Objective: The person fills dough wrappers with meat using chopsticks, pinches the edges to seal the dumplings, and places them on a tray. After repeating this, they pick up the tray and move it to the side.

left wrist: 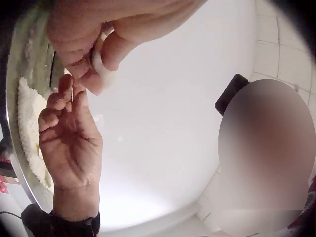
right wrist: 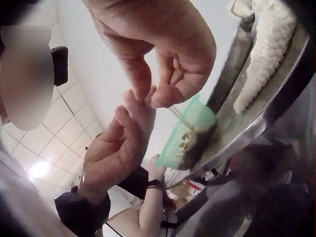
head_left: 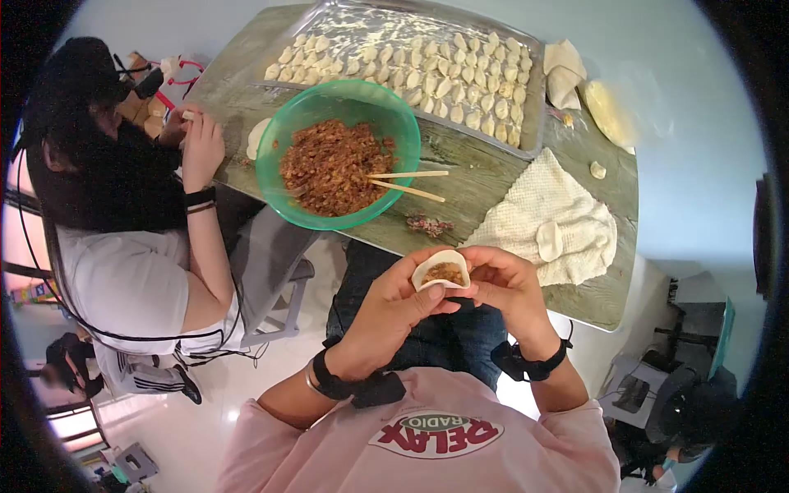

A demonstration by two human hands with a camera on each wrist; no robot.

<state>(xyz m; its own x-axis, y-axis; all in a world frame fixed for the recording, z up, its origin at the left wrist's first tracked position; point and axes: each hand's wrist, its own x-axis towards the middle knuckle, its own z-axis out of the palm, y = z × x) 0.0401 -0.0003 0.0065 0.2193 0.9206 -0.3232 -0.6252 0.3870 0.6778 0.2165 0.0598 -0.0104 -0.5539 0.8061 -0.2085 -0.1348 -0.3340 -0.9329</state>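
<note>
A round dough wrapper (head_left: 418, 272) with brown filling (head_left: 445, 274) in its middle is held between both hands, its edges bent upward. My left hand (head_left: 386, 306) grips the wrapper's left side, thumb at the near edge. On the right side, my right hand (head_left: 511, 297) pinches the rim between thumb and fingers. In the left wrist view, the left hand (left wrist: 118, 24) curls round the pale wrapper (left wrist: 103, 64), and the right hand (left wrist: 74, 143) meets it from below. The right wrist view shows the right hand (right wrist: 163, 49) with its fingertips against the left hand (right wrist: 121, 148).
Ahead stands a green bowl (head_left: 407, 123) of filling with chopsticks (head_left: 419, 174). Behind it, a metal tray (head_left: 534, 123) carries rows of dumplings. At right lie a white cloth (head_left: 588, 218) with a wrapper (head_left: 549, 241) on it. Another person (head_left: 131, 246) sits at left, hands raised.
</note>
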